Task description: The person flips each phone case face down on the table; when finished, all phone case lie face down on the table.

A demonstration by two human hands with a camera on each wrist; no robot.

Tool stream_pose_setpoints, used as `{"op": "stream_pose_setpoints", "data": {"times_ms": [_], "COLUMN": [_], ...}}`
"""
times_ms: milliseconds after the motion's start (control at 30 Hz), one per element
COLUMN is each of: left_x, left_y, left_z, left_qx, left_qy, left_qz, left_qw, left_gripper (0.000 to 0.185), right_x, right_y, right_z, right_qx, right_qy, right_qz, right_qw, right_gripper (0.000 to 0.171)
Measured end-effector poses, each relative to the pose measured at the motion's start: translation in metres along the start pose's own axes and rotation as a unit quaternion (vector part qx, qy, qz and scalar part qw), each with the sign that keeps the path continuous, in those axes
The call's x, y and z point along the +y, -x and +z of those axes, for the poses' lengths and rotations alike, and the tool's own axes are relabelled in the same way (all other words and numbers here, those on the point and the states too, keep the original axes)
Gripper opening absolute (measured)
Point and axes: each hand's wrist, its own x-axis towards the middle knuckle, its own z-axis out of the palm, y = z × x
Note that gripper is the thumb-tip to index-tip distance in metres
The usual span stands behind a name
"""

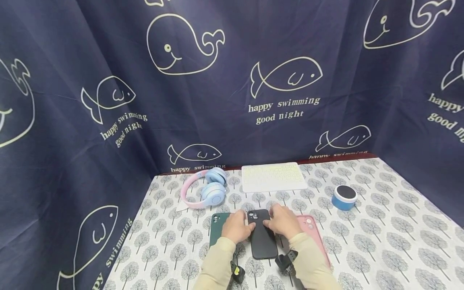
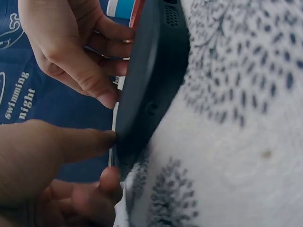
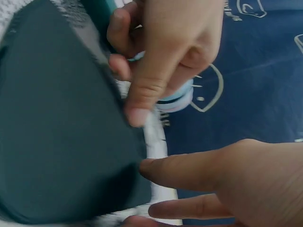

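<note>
A black phone case (image 1: 264,241) lies back up in front of me, its camera cutouts at the far end. My left hand (image 1: 236,226) is at its far left side, thumb on the edge and the other fingers curled beside it. From the right, my right hand (image 1: 283,221) holds the opposite edge, thumb over the back. In the left wrist view the case (image 2: 151,71) shows its side and a small grille of holes. A green phone case (image 1: 216,227) is partly hidden under the left hand, a pink phone case (image 1: 314,230) under the right forearm.
Pink and blue headphones (image 1: 214,194) lie at the back left of the tree-patterned tablecloth (image 1: 188,257). A white keyboard (image 1: 273,177) is at the back, and a blue round speaker (image 1: 344,197) stands to the right. A dark blue curtain (image 1: 232,112) hangs behind.
</note>
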Motion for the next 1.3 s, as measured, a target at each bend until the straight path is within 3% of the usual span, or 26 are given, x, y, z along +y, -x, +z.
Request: {"op": "stream_pose_setpoints", "data": {"times_ms": [133, 233, 367, 467, 600, 733, 900, 1133, 1300], "left_x": [0.016, 0.031, 0.047, 0.059, 0.081, 0.098, 0.101, 0.099, 0.099], "left_y": [0.0, -0.001, -0.001, 0.002, 0.013, 0.024, 0.029, 0.03, 0.029], "left_z": [-0.003, -0.003, 0.006, 0.017, 0.035, 0.053, 0.066, 0.075, 0.074], "left_qx": [0.038, 0.039, 0.011, -0.006, -0.066, -0.098, -0.068, -0.058, -0.054], "left_qy": [-0.012, 0.001, 0.013, 0.013, 0.031, 0.003, -0.047, -0.009, 0.025], "left_qz": [0.015, 0.048, 0.095, 0.101, 0.07, 0.078, 0.087, 0.068, 0.061], "left_qw": [0.9991, 0.9981, 0.9954, 0.9948, 0.9948, 0.9922, 0.9928, 0.996, 0.9963], "left_gripper": [0.035, 0.039, 0.039, 0.04, 0.038, 0.024, 0.033, 0.027, 0.018], "right_x": [0.001, 0.008, 0.03, 0.052, 0.081, 0.098, 0.102, 0.105, 0.105], "right_y": [0.005, 0.009, 0.016, 0.02, 0.022, 0.022, 0.025, 0.023, 0.019], "right_z": [-0.021, -0.041, -0.065, -0.078, -0.088, -0.087, -0.077, -0.072, -0.072], "right_qx": [0.016, 0.027, -0.005, -0.058, -0.068, -0.059, -0.08, -0.091, -0.075], "right_qy": [0.007, 0.004, -0.023, -0.044, -0.024, -0.022, -0.062, -0.083, -0.054], "right_qz": [-0.001, -0.002, -0.033, -0.042, -0.009, 0.035, 0.064, 0.061, 0.041], "right_qw": [1.0, 1.0, 0.999, 0.996, 0.997, 0.997, 0.993, 0.99, 0.995], "right_gripper": [0.044, 0.049, 0.049, 0.041, 0.035, 0.041, 0.037, 0.033, 0.034]}}
